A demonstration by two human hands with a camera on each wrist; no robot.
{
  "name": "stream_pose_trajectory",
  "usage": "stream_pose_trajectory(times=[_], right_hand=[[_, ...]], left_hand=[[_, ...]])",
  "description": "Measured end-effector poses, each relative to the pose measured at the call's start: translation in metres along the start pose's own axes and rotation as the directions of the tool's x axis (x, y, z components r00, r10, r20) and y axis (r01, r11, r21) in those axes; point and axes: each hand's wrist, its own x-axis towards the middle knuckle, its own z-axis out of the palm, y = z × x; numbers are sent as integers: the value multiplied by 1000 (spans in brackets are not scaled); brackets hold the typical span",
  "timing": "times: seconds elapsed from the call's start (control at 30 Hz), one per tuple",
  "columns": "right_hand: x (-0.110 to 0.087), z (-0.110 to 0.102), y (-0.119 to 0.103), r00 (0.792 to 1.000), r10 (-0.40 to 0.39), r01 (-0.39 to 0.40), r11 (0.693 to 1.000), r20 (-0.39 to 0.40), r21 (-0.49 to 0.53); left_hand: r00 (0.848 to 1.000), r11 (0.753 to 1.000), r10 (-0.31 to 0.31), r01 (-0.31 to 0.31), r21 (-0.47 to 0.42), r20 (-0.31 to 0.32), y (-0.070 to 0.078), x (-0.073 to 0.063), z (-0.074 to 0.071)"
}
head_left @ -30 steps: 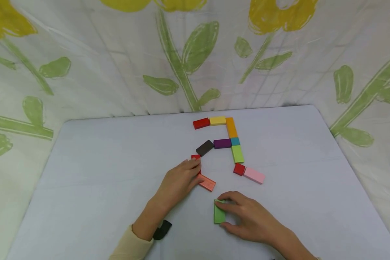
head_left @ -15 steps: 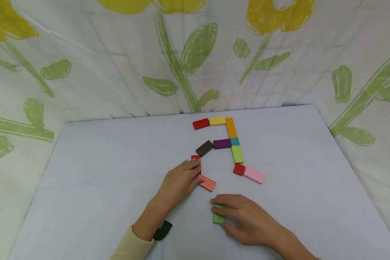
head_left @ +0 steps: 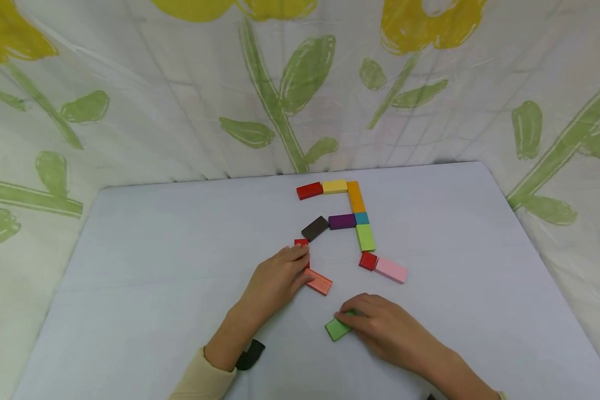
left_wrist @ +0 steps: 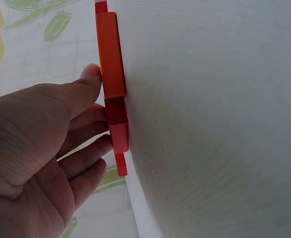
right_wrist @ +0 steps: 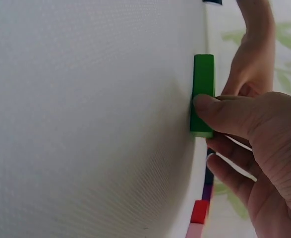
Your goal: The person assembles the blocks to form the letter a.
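In the head view my right hand (head_left: 390,333) pinches a green block (head_left: 336,330) that lies slanted on the table. The right wrist view has the thumb pressed on the long side of this green block (right_wrist: 203,74), the far fingers partly hidden behind it. My left hand (head_left: 275,280) touches a red block (head_left: 301,242) and a salmon-orange block (head_left: 321,283) joined at an angle; its fingers cover most of the red one. From the left wrist, the thumb tip is against the orange block (left_wrist: 111,54) and loosely bent fingertips rest at the red block (left_wrist: 118,131).
Above the hands a chain of blocks runs on: dark grey (head_left: 315,228), purple (head_left: 342,221), teal (head_left: 361,218), orange (head_left: 356,196), yellow (head_left: 335,186), red (head_left: 309,190). Lime (head_left: 365,238), small red (head_left: 368,260) and pink (head_left: 391,270) blocks extend right. A flowered curtain (head_left: 180,111) hangs behind the table.
The green block has turned from upright in the view to slanted, its upper end swinging right. My right hand has changed its hold on it. The left hand stays in place.
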Motion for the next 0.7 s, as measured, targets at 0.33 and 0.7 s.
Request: stream_pose_trajectory(times=[0.33, 0.7], right_hand=[[0, -5, 10, 999, 33, -33, 999, -13, 19], [7, -15, 35, 987, 162, -162, 987, -10, -19]], left_hand=[[1000, 1000, -7, 7, -4, 5, 1, -1, -1], [1000, 998, 17, -16, 59, -20, 2, 0, 1]])
